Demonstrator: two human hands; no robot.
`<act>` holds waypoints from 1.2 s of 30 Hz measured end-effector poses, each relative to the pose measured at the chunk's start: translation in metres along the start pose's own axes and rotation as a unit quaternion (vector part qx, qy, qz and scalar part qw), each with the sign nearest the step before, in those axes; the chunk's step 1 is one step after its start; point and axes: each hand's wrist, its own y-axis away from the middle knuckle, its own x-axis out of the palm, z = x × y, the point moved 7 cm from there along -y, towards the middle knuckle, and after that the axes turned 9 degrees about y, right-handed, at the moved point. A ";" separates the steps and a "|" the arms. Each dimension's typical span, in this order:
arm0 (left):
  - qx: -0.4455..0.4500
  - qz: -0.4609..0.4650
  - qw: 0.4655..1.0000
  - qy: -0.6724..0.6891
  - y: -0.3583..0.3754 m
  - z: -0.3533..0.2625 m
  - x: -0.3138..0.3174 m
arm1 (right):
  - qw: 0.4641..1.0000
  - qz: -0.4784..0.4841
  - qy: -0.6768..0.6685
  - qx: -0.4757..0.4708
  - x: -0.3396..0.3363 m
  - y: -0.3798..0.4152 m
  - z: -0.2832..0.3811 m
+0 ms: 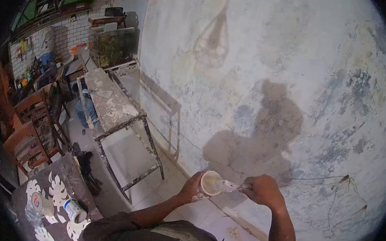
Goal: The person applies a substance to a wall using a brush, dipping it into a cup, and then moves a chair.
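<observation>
My left hand (191,189) is wrapped round a white cup (203,181), whose open mouth is tilted toward me and the right side. Pale material shows inside the cup, and white smears mark the fingers under it. In my right hand (264,191) is a short tool coated in white paste (229,186); its far end overlaps the cup's rim. The paste hides its exact shape, so I cannot tell its kind. Both hands are in front of the patchy white-and-blue wall (247,93), low down near its foot.
A paint-spattered metal-framed stand (114,104) rises to the left along the wall. On the dark table (18,198) at lower left lie two cans (76,211) and white leaf-shaped cutouts (57,191). Wooden chairs (29,143) and a glass tank (114,47) are farther back.
</observation>
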 end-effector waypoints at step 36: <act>0.082 -0.120 0.988 -0.043 0.029 0.006 -0.004 | 0.986 -0.064 0.115 -0.103 0.009 -0.041 0.085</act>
